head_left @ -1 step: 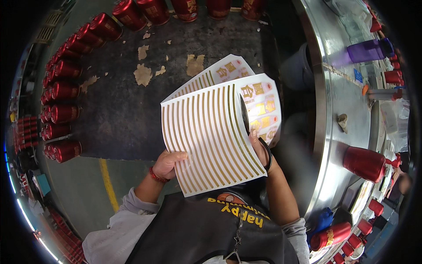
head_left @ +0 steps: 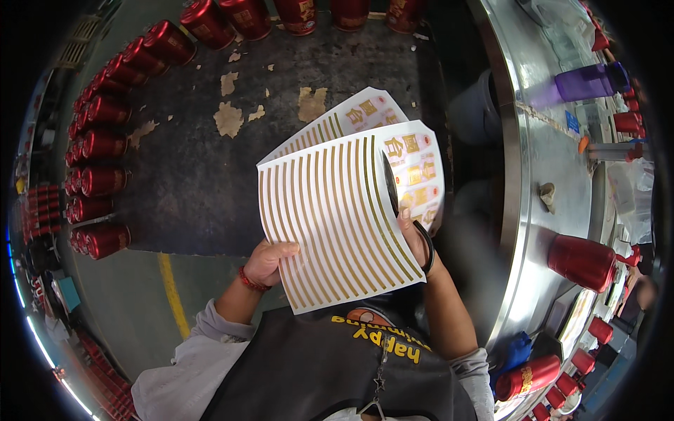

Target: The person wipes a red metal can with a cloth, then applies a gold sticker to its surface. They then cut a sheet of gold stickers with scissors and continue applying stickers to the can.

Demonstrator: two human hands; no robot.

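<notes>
Both hands hold a few white printed sheets above the dark tabletop, in front of my apron. The front striped sheet bends in a curve and bears long gold stripes. My left hand is closed on its lower left edge, thumb on top and fingers underneath. My right hand grips the right side, thumb showing beside a sheet with gold characters; its other fingers are hidden. Another sheet fans out behind these. A narrow dark shape, which I cannot make out, shows between the striped sheet and the one with characters.
Red metallic canisters line the left and far edges of the dark table. To the right runs a metal-edged bench with a purple container and a large red canister. A bin stands between them.
The sheet with gold characters has shifted slightly toward me at its far right corner, and its shine has changed. Both hands stay almost where they were.
</notes>
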